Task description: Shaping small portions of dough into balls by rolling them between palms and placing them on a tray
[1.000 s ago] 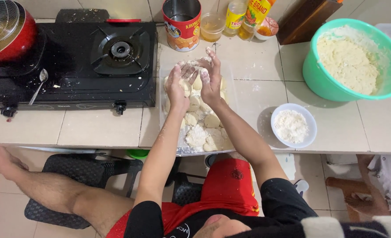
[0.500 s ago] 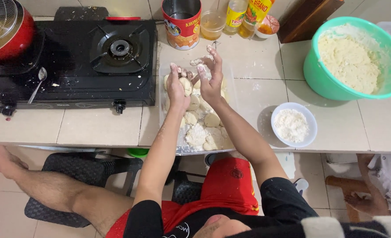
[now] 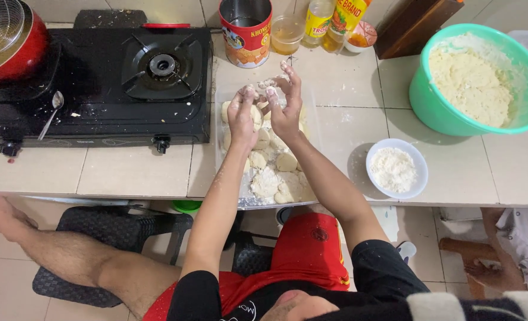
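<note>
We cannot see what our left hand (image 3: 242,116) and right hand (image 3: 284,101) press between the palms. Our arms hide part of the tray (image 3: 307,128). The red pot (image 3: 14,44) and teal bowl (image 3: 421,98) are cropped at the edges.

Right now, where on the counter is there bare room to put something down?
Bare tile lies in front of the black gas stove, left of the clear tray. Another bare patch lies below the green bowl, right of the white bowl. The back row by the tin can and bottles is crowded.
</note>
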